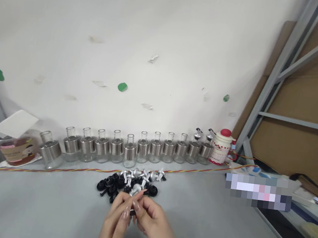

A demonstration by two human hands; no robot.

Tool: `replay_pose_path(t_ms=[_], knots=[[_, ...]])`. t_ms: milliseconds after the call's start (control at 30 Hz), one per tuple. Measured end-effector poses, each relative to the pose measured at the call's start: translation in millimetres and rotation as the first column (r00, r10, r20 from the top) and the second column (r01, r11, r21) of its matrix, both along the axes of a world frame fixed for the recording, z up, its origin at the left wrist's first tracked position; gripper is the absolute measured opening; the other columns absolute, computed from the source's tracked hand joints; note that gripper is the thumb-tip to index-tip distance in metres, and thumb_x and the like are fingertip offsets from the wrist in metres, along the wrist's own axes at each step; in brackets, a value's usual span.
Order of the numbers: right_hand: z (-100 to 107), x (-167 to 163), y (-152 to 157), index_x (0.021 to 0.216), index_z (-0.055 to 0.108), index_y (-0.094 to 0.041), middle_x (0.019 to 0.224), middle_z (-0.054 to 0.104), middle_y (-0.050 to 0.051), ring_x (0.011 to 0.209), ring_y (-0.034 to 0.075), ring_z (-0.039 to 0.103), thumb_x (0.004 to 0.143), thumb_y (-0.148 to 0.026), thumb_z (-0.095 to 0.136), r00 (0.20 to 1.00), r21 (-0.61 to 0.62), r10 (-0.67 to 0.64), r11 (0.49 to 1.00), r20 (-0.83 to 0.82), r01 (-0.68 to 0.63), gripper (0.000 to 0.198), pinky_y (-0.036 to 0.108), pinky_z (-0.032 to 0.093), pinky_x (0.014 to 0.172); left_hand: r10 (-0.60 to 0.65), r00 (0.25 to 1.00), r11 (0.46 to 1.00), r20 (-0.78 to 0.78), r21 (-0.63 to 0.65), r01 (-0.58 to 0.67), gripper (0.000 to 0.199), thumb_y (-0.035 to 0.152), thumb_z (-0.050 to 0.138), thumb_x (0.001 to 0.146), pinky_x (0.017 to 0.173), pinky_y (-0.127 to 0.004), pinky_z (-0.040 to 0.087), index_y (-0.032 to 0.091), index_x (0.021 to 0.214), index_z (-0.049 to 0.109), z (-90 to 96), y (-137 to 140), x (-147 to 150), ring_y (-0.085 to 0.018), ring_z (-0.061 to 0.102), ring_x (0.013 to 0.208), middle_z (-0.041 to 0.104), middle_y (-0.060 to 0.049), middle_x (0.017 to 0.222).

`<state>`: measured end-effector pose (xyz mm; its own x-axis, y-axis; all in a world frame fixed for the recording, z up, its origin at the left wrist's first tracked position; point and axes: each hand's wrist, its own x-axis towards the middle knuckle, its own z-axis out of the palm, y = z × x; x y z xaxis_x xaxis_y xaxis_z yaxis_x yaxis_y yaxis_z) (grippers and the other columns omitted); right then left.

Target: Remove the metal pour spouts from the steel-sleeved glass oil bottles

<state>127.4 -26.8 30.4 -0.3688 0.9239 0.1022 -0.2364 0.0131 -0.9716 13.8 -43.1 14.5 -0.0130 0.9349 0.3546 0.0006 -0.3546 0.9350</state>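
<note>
My left hand point(117, 218) and my right hand point(154, 219) meet at the front middle of the table, with fingers and thumbs pinched together. Between them is a small black bottle stopper piece point(132, 212), mostly covered by the fingertips. Just beyond the fingers lies a pile of black stopper pieces point(112, 183) and silver pourer tops point(145, 176). Whether the silver top nearest my fingertips is held or part of the pile, I cannot tell.
Several glass bottles point(102, 145) with steel bands line the wall; two on the right point(207, 150) carry pourers. A red-yellow twisted cord point(81, 169) runs before them. A jar point(18, 150) stands left, a red-lidded canister point(221, 146) right. A blurred-out device point(258, 192) lies farther right.
</note>
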Motion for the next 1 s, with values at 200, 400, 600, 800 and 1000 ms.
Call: replay_pose_path(t_ms=[200,400,600,800,1000], knots=[[-6.0,-4.5,1.0,0.064,0.040,-0.018,0.044,0.030,-0.010,0.038,0.004,0.020,0.067,-0.062,0.051,0.994,-0.101,0.022,0.994,-0.110,-0.034,0.045,0.020,0.014,0.039,0.001,0.999,0.998,-0.036,-0.055,-0.003,0.040,0.046,0.039,0.080,0.066,-0.027,0.043,0.024,0.108,0.058,3.5,0.0,0.0,-0.017,0.051,0.073,0.052,-0.003,0.083],[-9.6,-5.9,2.3,0.070,0.044,-0.018,0.043,0.030,-0.011,0.037,0.004,0.020,0.067,-0.062,0.052,0.992,-0.128,0.037,0.990,-0.120,-0.053,0.045,0.019,0.014,0.037,-0.049,0.999,0.998,-0.015,-0.037,0.048,0.038,0.042,0.041,0.081,0.064,-0.027,0.043,0.023,0.108,0.058,1.0,1.6,-1.2,-0.016,0.050,0.069,0.050,-0.004,0.082],[-7.4,-6.1,2.3,0.066,0.042,-0.018,0.041,0.029,-0.011,0.035,0.003,0.021,0.063,-0.065,0.053,0.996,-0.124,0.008,0.992,-0.092,-0.019,0.048,0.019,0.013,0.036,-0.037,0.999,0.999,0.000,-0.039,0.037,0.037,0.042,0.042,0.080,0.066,-0.026,0.044,0.023,0.106,0.060,3.9,0.2,-0.2,-0.015,0.050,0.070,0.051,-0.003,0.082],[-9.8,-6.1,2.0,0.065,0.041,-0.018,0.041,0.027,-0.011,0.035,0.003,0.020,0.063,-0.065,0.052,0.998,-0.126,-0.006,0.992,-0.065,-0.002,0.048,0.020,0.013,0.037,-0.019,0.999,0.993,-0.037,-0.117,0.014,0.043,0.049,0.035,0.080,0.062,-0.026,0.043,0.024,0.103,0.061,3.8,1.9,0.5,-0.014,0.048,0.065,0.050,-0.002,0.079],[-16.1,-7.2,4.8,0.067,0.042,-0.018,0.042,0.029,-0.011,0.036,0.003,0.020,0.065,-0.064,0.052,0.996,-0.100,0.011,0.995,-0.091,-0.020,0.047,0.019,0.013,0.036,0.006,0.997,0.967,-0.072,-0.253,-0.024,0.056,0.063,0.027,0.075,0.058,-0.026,0.043,0.026,0.095,0.064,-4.7,12.3,-0.3,-0.017,0.049,0.070,0.055,-0.002,0.083]])
